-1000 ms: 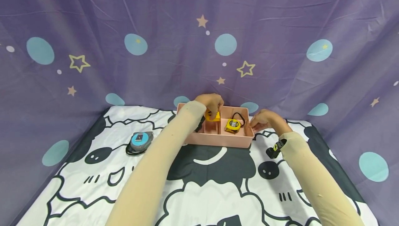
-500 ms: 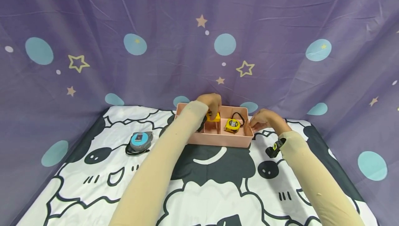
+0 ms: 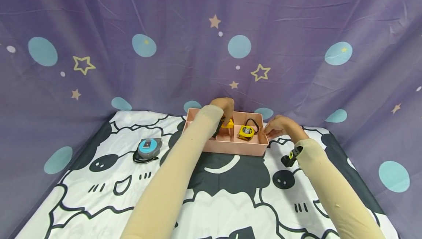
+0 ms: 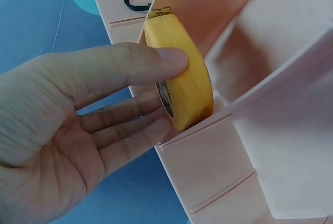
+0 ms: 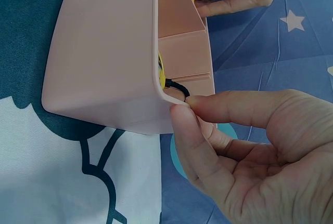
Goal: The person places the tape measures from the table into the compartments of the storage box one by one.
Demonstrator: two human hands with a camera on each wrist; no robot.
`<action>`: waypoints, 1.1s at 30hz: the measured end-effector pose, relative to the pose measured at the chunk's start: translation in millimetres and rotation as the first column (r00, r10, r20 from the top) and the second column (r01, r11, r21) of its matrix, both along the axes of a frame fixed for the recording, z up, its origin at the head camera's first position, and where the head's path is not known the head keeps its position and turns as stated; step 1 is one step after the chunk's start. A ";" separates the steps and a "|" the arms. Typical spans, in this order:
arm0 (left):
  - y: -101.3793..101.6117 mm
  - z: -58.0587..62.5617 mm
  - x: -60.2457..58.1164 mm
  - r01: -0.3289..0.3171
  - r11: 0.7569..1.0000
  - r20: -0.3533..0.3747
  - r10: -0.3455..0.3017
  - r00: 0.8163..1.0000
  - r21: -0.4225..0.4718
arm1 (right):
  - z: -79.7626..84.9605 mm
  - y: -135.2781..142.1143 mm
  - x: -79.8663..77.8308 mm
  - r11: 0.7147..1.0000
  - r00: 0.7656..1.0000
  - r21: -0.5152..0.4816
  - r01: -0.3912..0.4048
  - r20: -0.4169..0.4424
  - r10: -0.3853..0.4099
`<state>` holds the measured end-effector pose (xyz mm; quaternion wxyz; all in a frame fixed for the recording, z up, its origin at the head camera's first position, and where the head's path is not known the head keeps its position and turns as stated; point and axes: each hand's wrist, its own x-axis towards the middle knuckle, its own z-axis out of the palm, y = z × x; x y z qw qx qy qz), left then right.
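Note:
My left hand (image 3: pixel 224 107) pinches a yellow tape measure (image 4: pixel 182 68) between thumb and fingers. In the left wrist view that tape measure stands on edge inside the pink divided box (image 3: pixel 234 148), close to an upright divider. A second yellow tape measure (image 3: pixel 246 132) with a black strap lies in the right-hand compartment. At the box's right end, my right hand (image 5: pixel 255 146) pinches the rim between thumb and forefinger. A grey and blue tape measure (image 3: pixel 148 149) with a black cord lies on the cloth, left of the box. My left forearm covers the box's left part.
A white and dark patterned cloth (image 3: pixel 227 213) covers the table. Behind the box hangs a purple curtain (image 3: pixel 184 63) with stars and blue dots, close to its back wall. A small black wrist camera (image 3: pixel 288 161) sits at my right wrist.
My left hand has shifted slightly to the right within the box, with the yellow tape measure still in its fingers. The right hand stays at the box's end.

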<state>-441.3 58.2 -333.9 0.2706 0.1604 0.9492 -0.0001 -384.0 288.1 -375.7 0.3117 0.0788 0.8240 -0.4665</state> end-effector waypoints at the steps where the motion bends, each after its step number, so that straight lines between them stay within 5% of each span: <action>1: 0.8 -0.2 -0.4 -0.011 1.000 0.003 0.011 1.000 -0.005 | 0.2 0.1 0.3 1.000 1.000 -0.002 0.000 0.001 0.000; 12: 1.8 -0.8 5.8 -0.034 0.999 -0.034 0.034 0.999 -0.001 | 2.1 0.3 0.6 1.000 1.000 0.005 0.006 0.002 -0.006; 20: -1.3 -8.4 18.9 -0.036 0.999 -0.136 0.040 0.990 0.036 | 1.7 -0.4 1.2 1.000 1.000 -0.002 0.004 0.008 -0.004; 33: -0.1 -19.0 12.2 -0.026 0.999 -0.171 0.033 0.985 0.043 | 1.9 -0.5 2.1 1.000 1.000 0.002 -0.004 0.006 0.004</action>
